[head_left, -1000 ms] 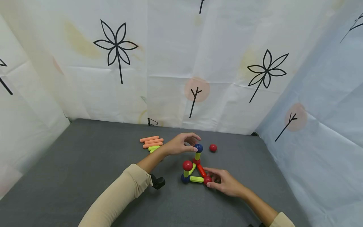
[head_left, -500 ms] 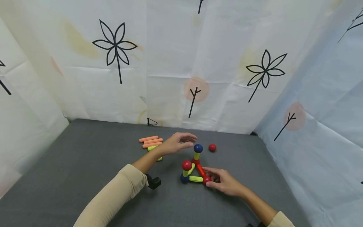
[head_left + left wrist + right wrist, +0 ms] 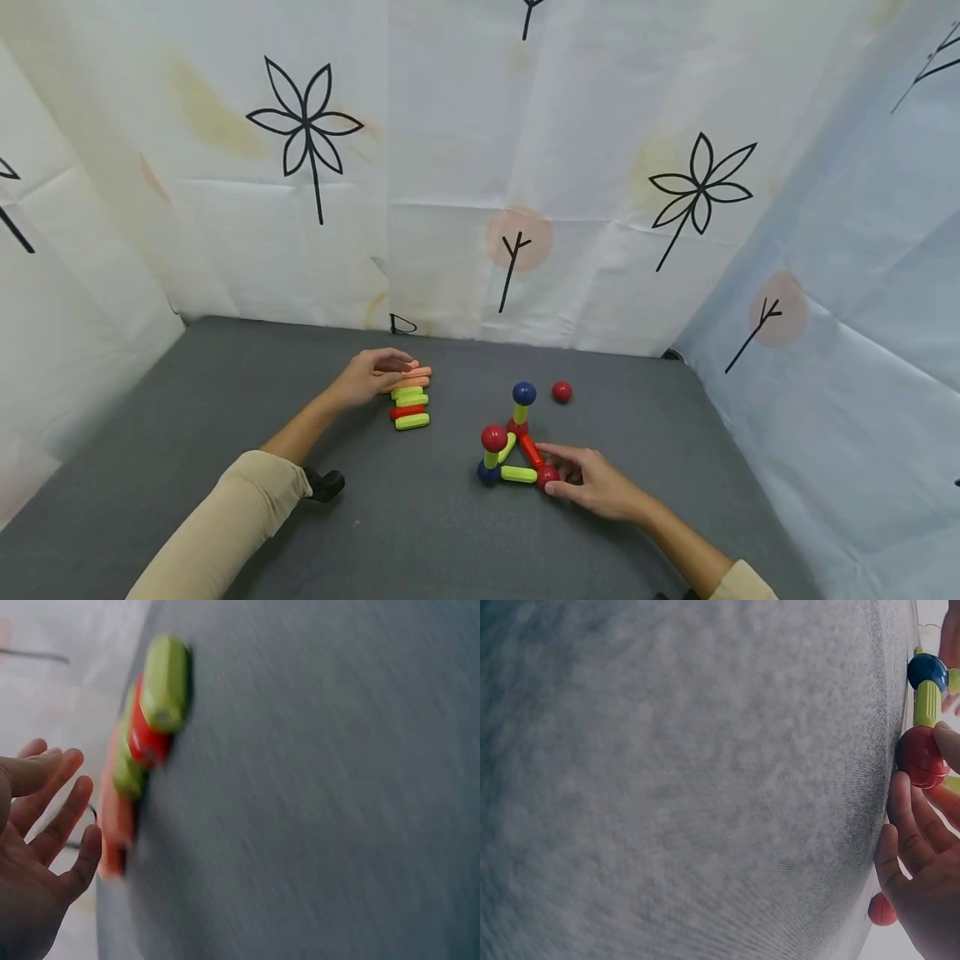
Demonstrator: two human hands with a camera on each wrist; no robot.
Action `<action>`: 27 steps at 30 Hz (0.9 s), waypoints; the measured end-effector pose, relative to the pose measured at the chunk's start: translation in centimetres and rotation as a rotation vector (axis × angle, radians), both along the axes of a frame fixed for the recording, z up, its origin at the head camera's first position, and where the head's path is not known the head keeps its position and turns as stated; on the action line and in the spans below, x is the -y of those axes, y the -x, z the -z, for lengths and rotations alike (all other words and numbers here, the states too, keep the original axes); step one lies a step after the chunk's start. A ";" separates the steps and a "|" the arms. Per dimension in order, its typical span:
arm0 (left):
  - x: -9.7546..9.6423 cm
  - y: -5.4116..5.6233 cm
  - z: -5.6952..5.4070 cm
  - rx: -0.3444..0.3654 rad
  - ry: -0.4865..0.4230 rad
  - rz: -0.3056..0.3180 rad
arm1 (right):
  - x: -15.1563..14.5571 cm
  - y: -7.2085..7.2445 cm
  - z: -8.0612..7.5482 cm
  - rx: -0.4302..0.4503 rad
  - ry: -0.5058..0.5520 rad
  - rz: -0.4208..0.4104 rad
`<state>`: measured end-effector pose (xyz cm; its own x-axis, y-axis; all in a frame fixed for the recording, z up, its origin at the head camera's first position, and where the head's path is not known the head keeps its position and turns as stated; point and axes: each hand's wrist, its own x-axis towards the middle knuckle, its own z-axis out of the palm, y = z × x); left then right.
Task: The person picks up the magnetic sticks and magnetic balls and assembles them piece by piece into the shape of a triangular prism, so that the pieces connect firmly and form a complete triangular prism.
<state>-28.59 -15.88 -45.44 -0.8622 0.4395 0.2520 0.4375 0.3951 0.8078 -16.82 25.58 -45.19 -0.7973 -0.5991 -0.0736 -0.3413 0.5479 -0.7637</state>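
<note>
My left hand is over the orange rods at the left, its fingers parted and holding nothing in the left wrist view. My right hand grips the red ball at the near right corner of a triangle of rods and balls, with the thumb on the ball in the right wrist view. A yellow-green rod joins that ball to a blue ball; a red rod runs to the far corner. Two short uprights carry a red ball and a blue ball.
Below the orange rods lie several yellow-green rods and a red rod in a column. A loose red ball sits behind the frame at the right. White patterned cloth walls the grey table.
My left hand has let go of the top blue ball and moved left to the orange rods. My right hand stays on the red corner ball.
</note>
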 end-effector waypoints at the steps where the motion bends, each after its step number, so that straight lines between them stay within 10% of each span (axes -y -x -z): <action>1: 0.5 0.0 0.3 -0.015 0.026 -0.005 | 0.0 0.0 0.0 0.002 0.000 -0.001; 17: 1.5 -0.6 1.5 -0.176 0.315 -0.091 | 0.2 0.1 0.0 0.030 0.002 0.015; 23: 0.6 -1.0 0.3 -0.188 0.201 -0.131 | 0.2 0.0 -0.1 0.026 0.005 0.003; 27: -1.5 -1.8 -0.8 -0.063 -0.014 -0.021 | 0.2 0.0 -0.1 0.025 0.008 0.003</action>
